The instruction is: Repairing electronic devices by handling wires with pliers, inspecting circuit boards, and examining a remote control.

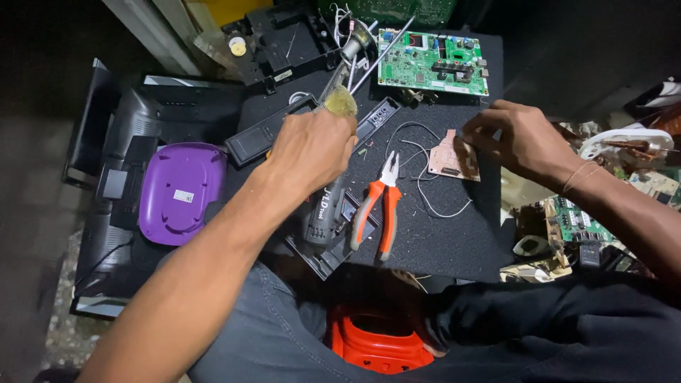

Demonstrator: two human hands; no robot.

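Observation:
My left hand [312,145] is closed around the yellowish handle of a soldering iron [342,99] whose metal shaft points up and right toward the back of the black mat [454,234]. My right hand [514,138] rests on the mat, its fingers touching a small brown circuit board [454,156] with thin white wires running from it. Orange-handled pliers [379,206] lie on the mat between my two hands, jaws pointing away from me.
A green circuit board [433,60] lies at the mat's far edge. A purple plastic cover [179,191] sits on a black casing at the left. A black cylindrical tool [323,216] lies under my left wrist. More boards and scrap parts [574,220] crowd the right. A red object [379,347] is near my lap.

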